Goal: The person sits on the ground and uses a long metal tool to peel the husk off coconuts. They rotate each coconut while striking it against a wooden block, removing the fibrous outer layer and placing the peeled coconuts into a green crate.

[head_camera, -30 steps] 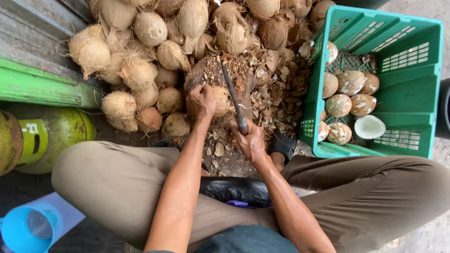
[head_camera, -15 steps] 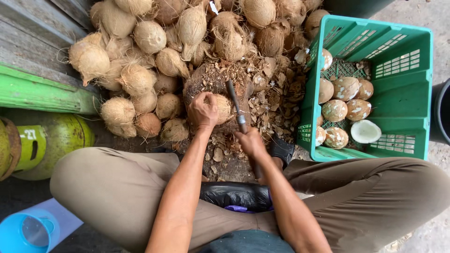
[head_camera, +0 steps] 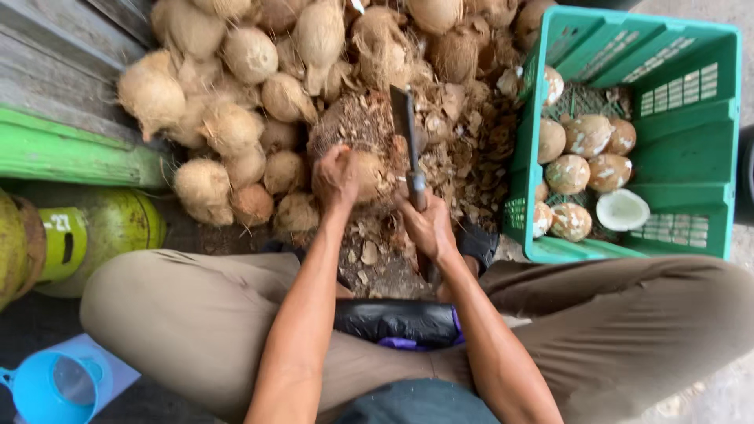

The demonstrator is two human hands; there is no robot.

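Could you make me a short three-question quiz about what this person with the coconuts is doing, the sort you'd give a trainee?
1. True or false: the right hand grips a cleaver whose blade points away from the person.
2. What does the left hand press on? A) the green crate B) a husked coconut on the chopping block C) the blue scoop
3. Fill in: one coconut in the crate is cut open and shows its ____ flesh.

Key
1. True.
2. B.
3. White.
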